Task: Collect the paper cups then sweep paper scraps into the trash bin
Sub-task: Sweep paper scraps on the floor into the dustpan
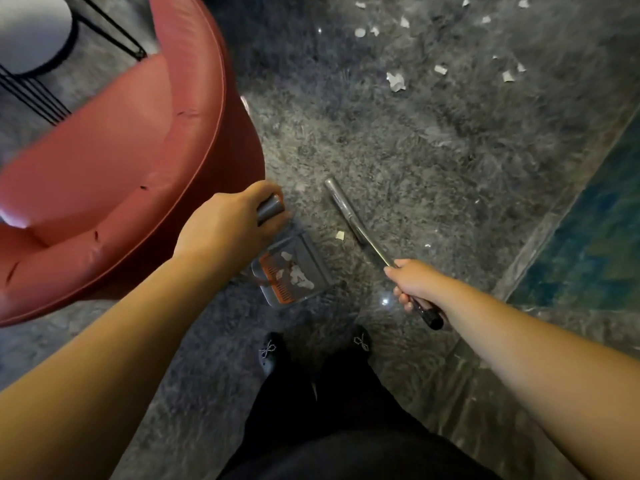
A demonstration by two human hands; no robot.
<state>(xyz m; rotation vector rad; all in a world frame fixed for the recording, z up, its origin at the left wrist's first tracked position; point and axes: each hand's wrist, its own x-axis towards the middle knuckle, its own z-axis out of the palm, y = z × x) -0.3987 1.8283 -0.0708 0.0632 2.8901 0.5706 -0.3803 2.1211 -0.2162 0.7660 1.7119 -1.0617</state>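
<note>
No readable text, labels, brand names, numbers or signs appear anywhere in this view.

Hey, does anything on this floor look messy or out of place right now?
Yes: torn white paper scraps lie scattered over the grey rug ahead, one stray scrap beside the dustpan.
</note>
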